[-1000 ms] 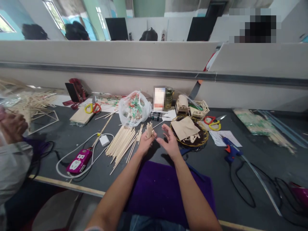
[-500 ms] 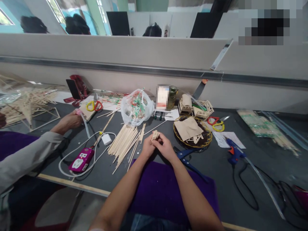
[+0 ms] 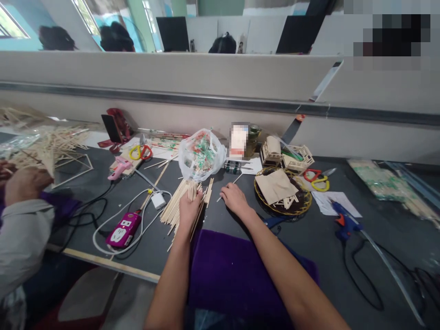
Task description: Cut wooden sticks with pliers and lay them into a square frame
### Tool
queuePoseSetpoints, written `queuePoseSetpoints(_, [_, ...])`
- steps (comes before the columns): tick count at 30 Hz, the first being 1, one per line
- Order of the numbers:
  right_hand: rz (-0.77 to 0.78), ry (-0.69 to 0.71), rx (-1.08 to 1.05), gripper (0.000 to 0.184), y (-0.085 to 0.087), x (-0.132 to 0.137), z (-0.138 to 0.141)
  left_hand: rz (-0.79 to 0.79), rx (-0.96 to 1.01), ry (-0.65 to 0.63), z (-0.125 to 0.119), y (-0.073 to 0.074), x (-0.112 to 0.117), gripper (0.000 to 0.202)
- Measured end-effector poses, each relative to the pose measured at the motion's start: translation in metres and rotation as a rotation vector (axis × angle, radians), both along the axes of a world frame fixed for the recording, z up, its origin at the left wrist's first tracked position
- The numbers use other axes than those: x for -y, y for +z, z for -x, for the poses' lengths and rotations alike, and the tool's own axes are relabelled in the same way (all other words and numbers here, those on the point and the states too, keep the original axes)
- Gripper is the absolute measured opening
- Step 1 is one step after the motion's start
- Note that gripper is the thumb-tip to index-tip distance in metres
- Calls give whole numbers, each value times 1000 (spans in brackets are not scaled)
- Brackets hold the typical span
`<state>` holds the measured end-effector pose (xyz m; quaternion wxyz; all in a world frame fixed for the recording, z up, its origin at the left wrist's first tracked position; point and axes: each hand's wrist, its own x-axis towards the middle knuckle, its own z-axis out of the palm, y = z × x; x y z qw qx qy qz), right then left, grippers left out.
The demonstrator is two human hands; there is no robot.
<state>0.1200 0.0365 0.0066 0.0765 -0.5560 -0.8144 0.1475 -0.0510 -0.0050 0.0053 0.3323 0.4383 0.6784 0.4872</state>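
Observation:
My left hand is closed round a small bundle of short wooden sticks, held upright over the pile of long sticks lying on the dark table. My right hand rests knuckles up on the table just to the right, fingers curled down on a thin single stick that runs under it. A purple cloth lies under my forearms at the table's near edge.
A plastic bag sits behind the sticks. A wire basket holding brown paper, a blue glue gun and scissors lie to the right. A pink power strip with cables lies to the left. A co-worker's hand works far left.
My hands have come apart: the left carried the stick bundle down onto the long-stick pile, the right dropped to the table. The co-worker's hand drew back left, leaving a pink glue gun.

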Motion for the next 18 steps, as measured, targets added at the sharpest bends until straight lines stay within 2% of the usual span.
queuePoseSetpoints(4, [11,-99,100,16,2,23,-6,171,-512,-211,13,7,11,17])
queuePoseSetpoints(8, [87,-264,82,19,10,42,-11,394,-818,-343,10,11,26,20])
queuePoseSetpoints(13, [181,-307,59,25,15,49,-15,462,-946,-381,12,12,32,19])
queuePoseSetpoints(18, [161,-316,69,32,10,55,-14,418,-986,-347,24,14,23,16])
